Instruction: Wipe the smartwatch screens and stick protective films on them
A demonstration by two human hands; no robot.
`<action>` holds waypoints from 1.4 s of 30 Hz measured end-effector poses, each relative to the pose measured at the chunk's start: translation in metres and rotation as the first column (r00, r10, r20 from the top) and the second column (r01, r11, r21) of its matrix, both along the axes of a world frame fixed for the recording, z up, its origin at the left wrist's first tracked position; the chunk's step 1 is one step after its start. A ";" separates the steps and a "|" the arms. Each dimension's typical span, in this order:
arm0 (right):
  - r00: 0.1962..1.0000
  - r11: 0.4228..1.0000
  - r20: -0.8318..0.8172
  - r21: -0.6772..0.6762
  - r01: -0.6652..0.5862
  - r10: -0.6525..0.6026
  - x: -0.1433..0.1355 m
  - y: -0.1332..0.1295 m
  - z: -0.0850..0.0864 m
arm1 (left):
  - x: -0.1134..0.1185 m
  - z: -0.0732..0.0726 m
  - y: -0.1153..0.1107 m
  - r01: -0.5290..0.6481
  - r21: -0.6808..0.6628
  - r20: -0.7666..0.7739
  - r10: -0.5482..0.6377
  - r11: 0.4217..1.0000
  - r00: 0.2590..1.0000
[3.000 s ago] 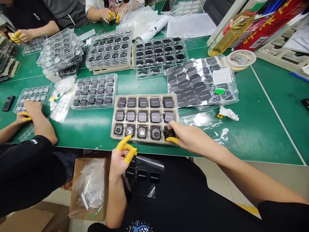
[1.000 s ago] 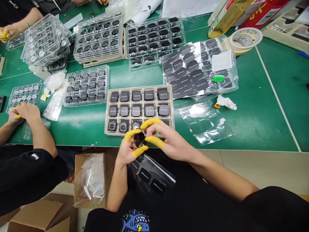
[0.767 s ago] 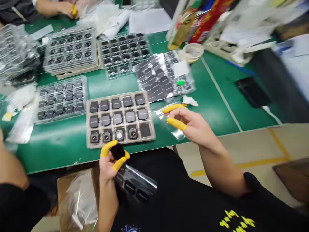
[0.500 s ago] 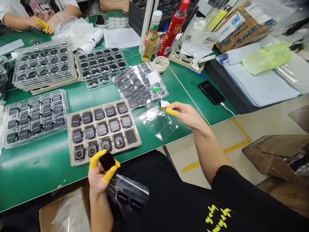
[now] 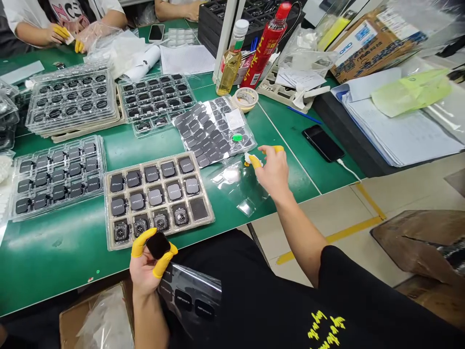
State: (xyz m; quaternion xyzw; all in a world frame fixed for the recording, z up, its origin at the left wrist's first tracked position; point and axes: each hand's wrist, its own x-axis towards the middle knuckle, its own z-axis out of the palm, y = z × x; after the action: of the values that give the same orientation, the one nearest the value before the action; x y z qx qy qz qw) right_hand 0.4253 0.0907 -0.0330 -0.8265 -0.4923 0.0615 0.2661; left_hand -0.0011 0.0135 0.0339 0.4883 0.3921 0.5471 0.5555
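My left hand (image 5: 147, 261), with yellow finger cots, grips a square black smartwatch body (image 5: 158, 245) by its edges, dark screen up. Below that hand a clear sheet of black square films (image 5: 183, 299) hangs over my lap; whether the hand also holds it is hidden. Over the table's right part, my right hand (image 5: 273, 167) has its fingers apart, the thumb by a crumpled white scrap (image 5: 250, 159). Under it lies clear plastic film (image 5: 232, 182). Close to my left hand is a beige tray (image 5: 160, 231) of watch bodies, some covered with dark films, several with their backs up.
Left of the beige tray stands a clear tray (image 5: 58, 177) of film-covered watches. Stacked trays (image 5: 72, 99), a film sheet bag (image 5: 214, 131), a tape roll (image 5: 245, 99), two bottles (image 5: 232, 60) and a phone (image 5: 322, 143) are further back. Another person's hands (image 5: 78, 39) work at the far left.
My right hand has turned from pointing left to fingers raised and spread, its thumb near the white scrap. My left hand keeps the watch body. The whole view has shifted slightly.
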 end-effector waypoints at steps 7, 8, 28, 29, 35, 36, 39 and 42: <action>1.000 0.996 0.016 -0.084 -0.016 0.017 0.020 0.009 -0.018 | 0.008 -0.010 0.004 -0.003 -0.034 0.008 0.003 0.999 1.000; 1.000 0.996 0.014 -0.088 -0.015 0.017 0.019 0.010 -0.018 | 0.009 -0.011 0.003 0.003 -0.046 0.011 -0.002 0.999 1.000; 0.335 0.240 0.134 0.463 -0.853 0.933 -0.185 -0.044 0.102 | 0.009 -0.015 -0.006 0.176 -0.138 0.081 -0.166 0.975 0.983; 0.300 0.196 0.162 0.463 -0.864 0.940 -0.195 -0.042 0.103 | 0.009 -0.015 -0.007 0.165 -0.139 0.068 -0.157 0.976 0.985; 0.115 0.013 0.232 0.399 -0.917 0.966 -0.202 -0.036 0.096 | 0.001 -0.019 -0.014 0.089 -0.190 0.036 -0.084 0.978 0.996; 0.131 0.027 0.254 0.378 -0.925 0.958 -0.199 -0.034 0.094 | 0.000 -0.020 -0.015 0.102 -0.194 0.047 -0.095 0.976 0.994; 0.334 0.216 0.320 0.353 -0.911 0.887 -0.190 -0.028 0.089 | -0.001 -0.022 -0.017 0.132 -0.175 0.090 -0.118 0.976 0.989; 0.430 0.316 0.188 0.440 -0.841 0.883 -0.184 -0.027 0.093 | 0.001 -0.020 -0.015 0.137 -0.145 0.110 -0.121 0.980 0.987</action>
State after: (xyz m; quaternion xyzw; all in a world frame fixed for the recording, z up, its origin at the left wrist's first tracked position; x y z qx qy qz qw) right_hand 0.2416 0.0641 0.0603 -0.3403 -0.8418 0.1075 0.4050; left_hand -0.0005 -0.0018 0.0140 0.4408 0.3717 0.5024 0.6443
